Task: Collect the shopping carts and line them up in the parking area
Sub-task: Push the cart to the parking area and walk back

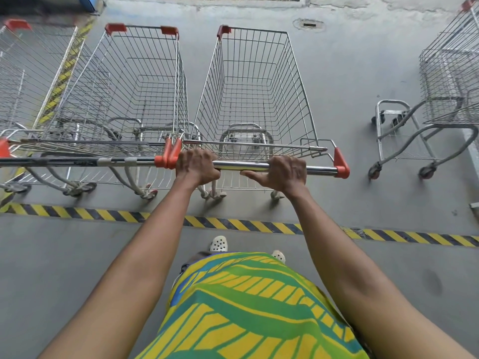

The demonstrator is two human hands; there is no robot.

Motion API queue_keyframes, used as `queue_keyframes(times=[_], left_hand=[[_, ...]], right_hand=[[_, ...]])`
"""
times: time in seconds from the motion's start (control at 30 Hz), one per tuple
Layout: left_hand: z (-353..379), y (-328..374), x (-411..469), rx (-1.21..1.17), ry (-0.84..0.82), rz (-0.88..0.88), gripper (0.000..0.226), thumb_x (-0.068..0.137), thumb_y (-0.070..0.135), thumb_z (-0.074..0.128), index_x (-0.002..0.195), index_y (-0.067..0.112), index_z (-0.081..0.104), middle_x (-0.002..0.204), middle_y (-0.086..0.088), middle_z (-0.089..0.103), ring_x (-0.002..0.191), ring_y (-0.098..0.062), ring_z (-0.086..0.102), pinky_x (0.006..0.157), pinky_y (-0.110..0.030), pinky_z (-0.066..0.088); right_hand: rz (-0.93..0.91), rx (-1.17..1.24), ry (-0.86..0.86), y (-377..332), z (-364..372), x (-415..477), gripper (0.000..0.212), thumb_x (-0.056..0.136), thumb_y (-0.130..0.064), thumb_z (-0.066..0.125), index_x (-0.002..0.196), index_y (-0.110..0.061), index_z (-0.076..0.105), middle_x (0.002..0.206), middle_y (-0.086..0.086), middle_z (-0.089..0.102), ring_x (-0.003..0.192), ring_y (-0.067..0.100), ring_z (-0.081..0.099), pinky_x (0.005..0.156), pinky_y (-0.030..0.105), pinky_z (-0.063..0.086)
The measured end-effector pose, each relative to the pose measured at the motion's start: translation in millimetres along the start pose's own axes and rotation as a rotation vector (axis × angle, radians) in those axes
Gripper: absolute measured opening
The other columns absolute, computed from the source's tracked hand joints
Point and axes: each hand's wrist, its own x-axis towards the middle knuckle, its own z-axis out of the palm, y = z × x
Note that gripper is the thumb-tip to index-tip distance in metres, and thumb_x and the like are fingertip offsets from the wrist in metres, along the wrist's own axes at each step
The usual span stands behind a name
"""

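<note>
Both hands grip the chrome handle (pixel 261 166) of the middle cart (pixel 255 99): the left hand (pixel 197 165) curls over the bar at its left end, right beside the orange end cap, and the right hand (pixel 282 172) wraps it further right, thumb stretched along the underside. That cart stands on the grey floor (pixel 350 99) just past the yellow-black stripe (pixel 233 224), its basket pointing away from the person. Just beside it on the left sits a second cart (pixel 124 86), their orange handle caps touching, and a third cart (pixel 28 73) stands further left at the frame edge. Well apart on the right is a fourth cart (pixel 448 81), turned at an angle to the row. Two white clogs (pixel 219 244) show below the handle, behind the stripe, above a green and yellow garment (pixel 246 307).
</note>
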Motion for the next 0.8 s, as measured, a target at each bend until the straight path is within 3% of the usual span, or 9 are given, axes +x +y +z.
queue_keyframes(times=[0.07,0.17,0.23,0.37,0.5,0.57,0.63,0.7,0.8], left_hand=[[2.0,-1.5,1.6,0.002,0.019,-0.003,0.01,0.08,0.029,0.064,0.08,0.02,0.069,0.058,0.006,0.043,0.062,-0.018,0.05,0.057,-0.024,0.035],[5.5,-2.6,4.9,0.036,0.039,-0.012,0.035,0.079,0.035,0.065,0.11,0.022,0.075,0.079,-0.003,0.067,0.07,-0.019,0.054,0.061,-0.025,0.037],[6.4,-2.5,6.2,0.033,0.038,-0.028,0.045,0.077,0.037,0.065,0.12,0.027,0.072,0.094,-0.006,0.071,0.076,-0.019,0.055,0.064,-0.026,0.038],[5.2,-0.5,2.2,-0.044,0.063,-0.048,0.035,0.077,0.032,0.068,0.11,0.024,0.075,0.084,-0.004,0.071,0.071,-0.02,0.057,0.061,-0.023,0.038],[9.9,2.1,-3.5,-0.092,0.107,-0.024,0.012,0.072,0.027,0.066,0.083,0.028,0.06,0.078,0.001,0.061,0.076,-0.021,0.057,0.073,-0.029,0.034],[15.0,1.4,-4.7,-0.137,0.136,0.033,0.025,0.07,0.031,0.068,0.093,0.028,0.059,0.089,0.005,0.057,0.088,-0.018,0.054,0.085,-0.034,0.031],[15.1,4.4,-6.6,-0.196,0.169,0.113,0.042,0.069,0.038,0.069,0.109,0.031,0.061,0.107,0.003,0.057,0.104,-0.017,0.05,0.09,-0.035,0.027],[9.1,12.6,-8.5,-0.248,0.191,0.172,0.053,0.069,0.044,0.065,0.12,0.032,0.059,0.119,0.001,0.056,0.114,-0.018,0.048,0.091,-0.035,0.027],[0.6,27.1,-9.0,-0.334,0.223,0.193,0.058,0.069,0.051,0.061,0.123,0.031,0.058,0.123,0.0,0.055,0.117,-0.019,0.047,0.094,-0.039,0.033]], right_hand=[[-0.011,-0.001,-0.01,0.1,0.0,0.5,0.098,0.062,-0.108,0.033,0.043,-0.012,0.042,0.04,-0.001,0.042,0.038,0.015,0.044,0.05,0.018,0.028],[-0.006,-0.014,-0.023,-0.1,-0.5,1.5,0.1,0.061,-0.109,0.032,0.044,-0.012,0.048,0.04,-0.002,0.044,0.038,0.016,0.044,0.05,0.018,0.03],[0.002,-0.016,-0.017,-0.1,-1.6,2.1,0.099,0.061,-0.109,0.033,0.044,-0.012,0.049,0.04,-0.003,0.042,0.038,0.015,0.041,0.05,0.018,0.03],[0.014,-0.029,-0.028,-0.7,-3.2,1.2,0.1,0.061,-0.109,0.03,0.046,-0.013,0.053,0.04,-0.005,0.04,0.038,0.014,0.037,0.05,0.018,0.029],[0.017,0.09,-0.057,-2.4,-5.6,-3.7,0.091,0.063,-0.107,0.033,0.061,-0.02,0.058,0.055,-0.008,0.055,0.055,0.018,0.055,0.062,0.027,0.038],[0.004,0.295,-0.054,1.4,-8.2,-5.8,0.075,0.073,-0.1,0.039,0.08,-0.03,0.064,0.081,-0.014,0.065,0.084,0.011,0.061,0.08,0.033,0.037],[0.004,0.524,-0.013,6.5,-13.4,-9.6,0.061,0.079,-0.09,0.047,0.098,-0.036,0.068,0.106,-0.016,0.062,0.108,0.008,0.052,0.092,0.034,0.034],[0.035,0.647,0.063,9.7,-16.3,-17.0,0.051,0.083,-0.079,0.057,0.102,-0.034,0.069,0.113,-0.013,0.058,0.115,0.01,0.047,0.094,0.033,0.032],[0.111,0.624,0.213,8.4,-13.5,-32.6,0.037,0.086,-0.065,0.069,0.096,-0.029,0.072,0.109,-0.009,0.061,0.112,0.014,0.049,0.093,0.033,0.034]])
